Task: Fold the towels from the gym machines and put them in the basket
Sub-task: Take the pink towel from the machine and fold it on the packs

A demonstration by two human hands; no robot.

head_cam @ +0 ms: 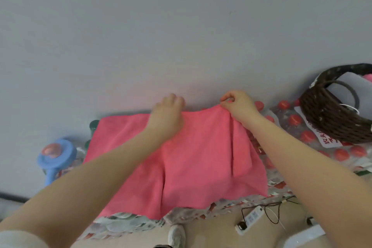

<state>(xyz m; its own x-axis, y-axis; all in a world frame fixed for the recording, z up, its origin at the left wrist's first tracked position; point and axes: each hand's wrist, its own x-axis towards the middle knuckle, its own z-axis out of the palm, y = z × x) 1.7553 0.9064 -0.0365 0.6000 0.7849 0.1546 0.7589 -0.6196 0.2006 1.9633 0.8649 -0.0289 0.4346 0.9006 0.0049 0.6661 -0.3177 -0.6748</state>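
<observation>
A pink towel lies spread over packs of bottled water, its near edge hanging over the front. My left hand rests closed on the towel's far edge near the middle. My right hand pinches the far edge a little to the right, and the cloth bunches under it. A dark woven basket stands at the right on the bottles, with grey and pink cloth inside it.
Shrink-wrapped water bottles with red caps form the work surface against a grey wall. A blue bottle pump stands at the left. On the floor below lie a white power strip with black cables and my white shoe.
</observation>
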